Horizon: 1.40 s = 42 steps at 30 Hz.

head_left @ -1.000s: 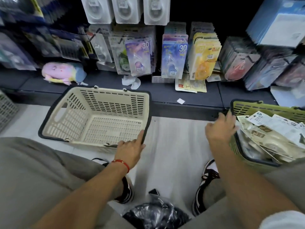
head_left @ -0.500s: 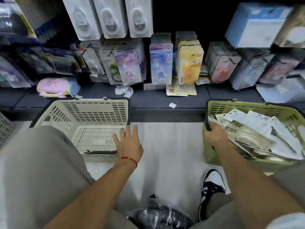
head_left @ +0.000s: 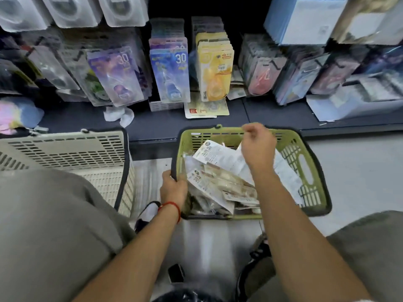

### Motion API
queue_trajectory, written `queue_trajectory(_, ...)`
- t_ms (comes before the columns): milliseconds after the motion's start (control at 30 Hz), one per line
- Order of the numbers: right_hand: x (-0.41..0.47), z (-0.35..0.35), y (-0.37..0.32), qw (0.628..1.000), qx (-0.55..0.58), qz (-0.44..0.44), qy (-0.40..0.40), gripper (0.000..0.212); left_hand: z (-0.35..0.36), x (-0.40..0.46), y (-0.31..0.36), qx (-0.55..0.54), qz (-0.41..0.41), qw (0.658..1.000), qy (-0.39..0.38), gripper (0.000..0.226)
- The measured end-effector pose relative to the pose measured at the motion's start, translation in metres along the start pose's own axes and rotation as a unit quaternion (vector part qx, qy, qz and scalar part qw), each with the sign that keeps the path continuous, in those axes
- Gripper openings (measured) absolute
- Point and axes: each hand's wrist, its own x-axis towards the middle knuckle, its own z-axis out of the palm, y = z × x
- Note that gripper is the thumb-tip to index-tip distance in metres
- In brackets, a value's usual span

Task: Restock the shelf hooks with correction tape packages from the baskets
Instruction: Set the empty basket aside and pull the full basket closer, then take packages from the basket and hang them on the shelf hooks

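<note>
Head view shows restocking far from done: the green basket [head_left: 309,175] below the shelf hooks [head_left: 209,40] is full of packages [head_left: 218,184]. Left hand [head_left: 173,188] grips its rim; right hand [head_left: 258,147] hovers above, loosely curled, empty.

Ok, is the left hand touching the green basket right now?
Touching. The head view shows the left hand gripping the dark rim at the near-left corner of the green basket, fingers curled over the edge.
</note>
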Motion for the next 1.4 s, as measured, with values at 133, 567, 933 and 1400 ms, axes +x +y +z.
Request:
queue_trajectory(133, 0.046, -0.053, 0.094, 0.943, -0.193, 0.263, 0.068, 0.042, 0.014, 0.008, 0.004, 0.050, 0.032, 0.998, 0.036, 0.036)
queue_trajectory(567, 0.017, -0.054, 0.127, 0.943, -0.200, 0.237, -0.124, 0.082, 0.000, 0.031, 0.033, 0.201, 0.050, 0.971, 0.121, 0.093)
queue_trajectory(933, -0.018, -0.001, 0.114, 0.961, -0.219, -0.002, -0.167, 0.073, -0.014, 0.022, 0.021, 0.165, 0.089, 0.971, 0.147, 0.070)
queue_trajectory(1400, 0.024, -0.019, 0.009, 0.961, 0.206, 0.070, -0.169, 0.016, -0.007, 0.010, 0.069, 0.101, 0.196, 0.974, 0.055, 0.051)
